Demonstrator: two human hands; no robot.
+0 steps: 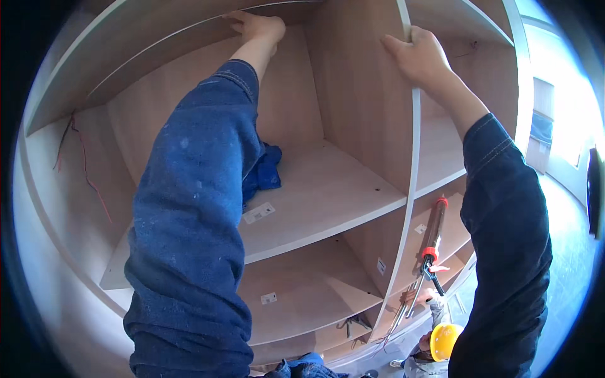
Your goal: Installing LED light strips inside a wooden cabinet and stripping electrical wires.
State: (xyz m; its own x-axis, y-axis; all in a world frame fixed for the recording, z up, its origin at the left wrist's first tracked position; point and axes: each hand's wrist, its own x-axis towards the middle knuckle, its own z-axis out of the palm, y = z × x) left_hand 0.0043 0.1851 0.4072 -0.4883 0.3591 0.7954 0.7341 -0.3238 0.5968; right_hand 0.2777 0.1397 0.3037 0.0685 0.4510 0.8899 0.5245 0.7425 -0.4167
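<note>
My left hand [257,30] reaches up to the underside of the upper shelf, by a thin pale strip [170,43], with fingers apart. My right hand [421,58] grips the front edge of a vertical divider [365,107], thumb and fingers round it. Blue cloth [263,171] lies on the middle shelf [328,189], partly hidden by my left sleeve. Loose thin wires [85,157] hang at the left wall.
A caulking gun [433,233] stands in the lower right compartment. A person in a yellow hard hat [445,342] is below right, a hand [423,296] near metal rods [400,312]. A bright doorway [570,113] is at right.
</note>
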